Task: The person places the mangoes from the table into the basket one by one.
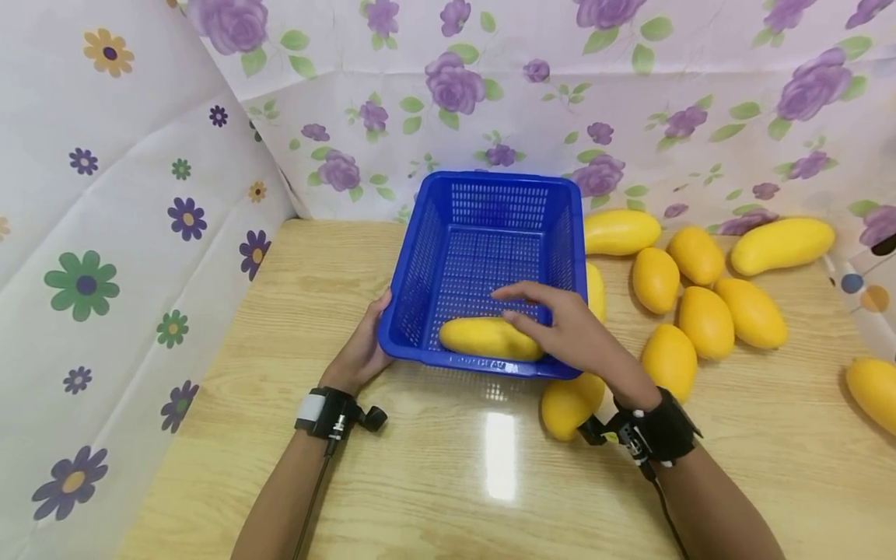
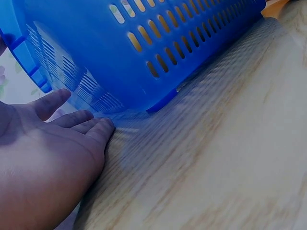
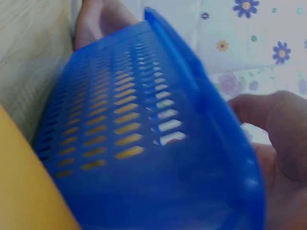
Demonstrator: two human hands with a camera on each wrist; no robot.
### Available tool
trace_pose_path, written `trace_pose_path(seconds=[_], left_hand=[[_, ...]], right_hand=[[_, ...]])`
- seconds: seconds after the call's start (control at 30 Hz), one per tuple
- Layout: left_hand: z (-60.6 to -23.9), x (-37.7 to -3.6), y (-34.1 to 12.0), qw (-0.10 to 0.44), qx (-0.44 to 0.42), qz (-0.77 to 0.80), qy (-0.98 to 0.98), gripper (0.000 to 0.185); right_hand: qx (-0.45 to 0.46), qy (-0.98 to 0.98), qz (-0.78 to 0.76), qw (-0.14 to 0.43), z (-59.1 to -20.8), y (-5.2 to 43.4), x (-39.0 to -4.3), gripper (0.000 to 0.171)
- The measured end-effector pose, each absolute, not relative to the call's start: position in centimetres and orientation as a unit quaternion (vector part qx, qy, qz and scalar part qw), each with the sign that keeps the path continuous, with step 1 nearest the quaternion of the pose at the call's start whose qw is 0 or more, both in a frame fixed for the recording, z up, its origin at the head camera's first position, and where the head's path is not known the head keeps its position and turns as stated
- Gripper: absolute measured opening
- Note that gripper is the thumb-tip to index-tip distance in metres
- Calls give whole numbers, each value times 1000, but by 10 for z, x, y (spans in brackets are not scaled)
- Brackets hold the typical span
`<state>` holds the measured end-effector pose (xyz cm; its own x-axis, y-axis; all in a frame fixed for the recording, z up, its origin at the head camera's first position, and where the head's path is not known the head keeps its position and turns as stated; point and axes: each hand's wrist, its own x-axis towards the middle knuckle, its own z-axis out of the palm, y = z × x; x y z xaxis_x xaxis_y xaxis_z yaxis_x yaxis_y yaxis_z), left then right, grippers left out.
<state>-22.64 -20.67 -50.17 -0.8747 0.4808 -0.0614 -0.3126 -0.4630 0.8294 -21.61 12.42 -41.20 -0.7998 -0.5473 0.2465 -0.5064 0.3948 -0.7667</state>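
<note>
A blue perforated basket (image 1: 490, 180) stands on the wooden table (image 1: 434, 482). One yellow mango (image 1: 476, 338) lies inside it, along the near wall. My right hand (image 1: 539, 315) reaches over the near rim, with relaxed, spread fingers on or just above that mango's right end. My left hand (image 1: 367, 342) lies flat against the basket's near-left corner. In the left wrist view its straight fingers (image 2: 81, 122) touch the basket wall (image 2: 144, 48). The right wrist view shows the basket wall (image 3: 144, 143), loosely bent fingers (image 3: 283, 124) and a mango (image 3: 24, 191) outside it.
Several yellow mangoes (image 1: 707, 319) lie on the table right of the basket. One (image 1: 567, 404) sits under my right wrist and another (image 1: 871, 389) at the far right edge. Flowered cloth walls (image 1: 105, 233) close the left and back sides.
</note>
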Motion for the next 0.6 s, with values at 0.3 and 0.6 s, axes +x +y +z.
trace_pose_path(seconds=[0.3, 0.6], left_hand=[[-503, -225, -205, 233, 97, 846, 469, 74], [-502, -224, -204, 224, 89, 845, 477, 75]], right_hand=[[-165, 814, -546, -107, -394, 164, -225, 33], [-66, 826, -552, -91, -398, 192, -235, 53]])
